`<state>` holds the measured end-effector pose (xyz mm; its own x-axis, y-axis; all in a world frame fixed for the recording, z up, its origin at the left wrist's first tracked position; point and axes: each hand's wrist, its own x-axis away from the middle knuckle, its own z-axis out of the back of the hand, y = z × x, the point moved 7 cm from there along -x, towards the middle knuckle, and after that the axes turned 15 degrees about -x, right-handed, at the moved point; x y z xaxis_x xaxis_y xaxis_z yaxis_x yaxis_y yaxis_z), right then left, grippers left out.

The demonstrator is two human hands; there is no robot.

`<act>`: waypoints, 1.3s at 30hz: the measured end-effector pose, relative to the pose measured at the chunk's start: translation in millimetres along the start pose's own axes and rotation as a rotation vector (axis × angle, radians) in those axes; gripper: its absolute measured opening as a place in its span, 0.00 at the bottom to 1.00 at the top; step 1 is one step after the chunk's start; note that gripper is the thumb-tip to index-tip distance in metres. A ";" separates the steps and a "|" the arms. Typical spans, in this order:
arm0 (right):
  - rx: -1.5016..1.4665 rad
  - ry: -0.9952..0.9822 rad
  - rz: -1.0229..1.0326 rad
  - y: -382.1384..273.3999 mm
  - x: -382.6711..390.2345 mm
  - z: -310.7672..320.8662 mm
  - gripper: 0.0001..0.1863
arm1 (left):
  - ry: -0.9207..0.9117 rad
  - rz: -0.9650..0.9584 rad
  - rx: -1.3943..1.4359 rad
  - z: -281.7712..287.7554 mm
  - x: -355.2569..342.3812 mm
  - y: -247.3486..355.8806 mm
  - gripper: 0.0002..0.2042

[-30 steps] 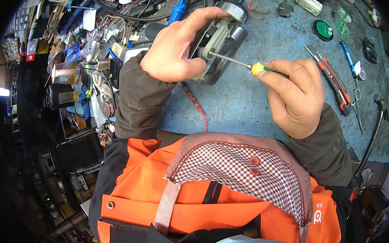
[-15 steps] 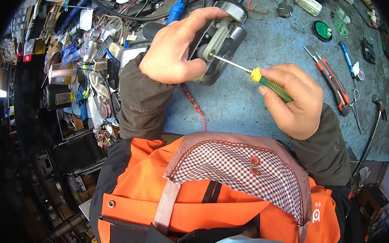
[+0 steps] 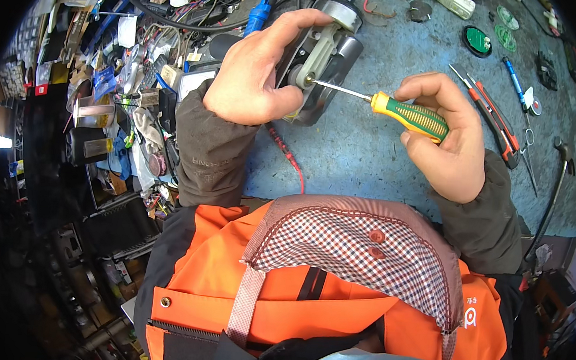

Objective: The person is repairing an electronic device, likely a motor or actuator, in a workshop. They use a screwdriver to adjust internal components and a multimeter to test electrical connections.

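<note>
My left hand [image 3: 252, 76] is closed around a grey and black small air-pump mechanism [image 3: 319, 60]. Its index finger reaches along the metal cylinder at the top; the thumb rests near the round crank at the lower end. A pale connecting rod runs between cylinder and crank. In my right hand [image 3: 454, 142] is a screwdriver [image 3: 408, 115] with a green and yellow handle. Its shaft points left, with the tip at the screw in the crank. The right fingers curl loosely about the handle, the index finger lifted a little off it. The mechanism's left side is hidden by my left hand.
A red cable [image 3: 288, 154] trails below the mechanism on the blue workbench [image 3: 370, 173]. To the right lie a red utility knife [image 3: 492, 121], scissors [image 3: 528, 148], a blue pen-like tool [image 3: 512, 79] and a round green part [image 3: 477, 41]. Cables and parts [image 3: 152, 95] clutter the left.
My right hand has shifted slightly right and its grip has loosened, showing more of the handle, which has rotated. The tip remains at the screw. My left hand and the mechanism moved barely.
</note>
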<state>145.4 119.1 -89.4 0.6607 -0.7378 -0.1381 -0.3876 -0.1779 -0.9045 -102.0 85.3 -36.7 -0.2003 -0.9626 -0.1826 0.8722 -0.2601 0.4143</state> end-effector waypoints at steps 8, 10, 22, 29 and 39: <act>0.288 0.000 0.217 -20.5 7.3 4.6 0.14 | 0.008 0.007 0.022 -5.0 -2.7 7.2 0.40; 0.239 0.064 0.135 -18.9 10.2 7.1 0.12 | -0.005 0.021 0.030 -6.8 -5.8 7.7 0.40; 0.263 0.032 0.087 -23.3 13.0 11.6 0.12 | -0.008 0.050 0.093 -11.3 -9.9 10.5 0.38; 0.150 0.056 -0.049 -14.5 14.8 15.7 0.12 | 0.011 0.060 0.123 -15.5 -7.9 8.9 0.35; 0.000 0.073 -0.207 -4.6 14.3 21.2 0.13 | 0.002 0.103 0.220 -21.7 -8.7 6.6 0.30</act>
<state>170.3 123.1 -95.8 0.6780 -0.7307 0.0800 -0.2486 -0.3304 -0.9105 -84.8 93.6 -51.7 -0.1148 -0.9847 -0.1309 0.7695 -0.1715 0.6152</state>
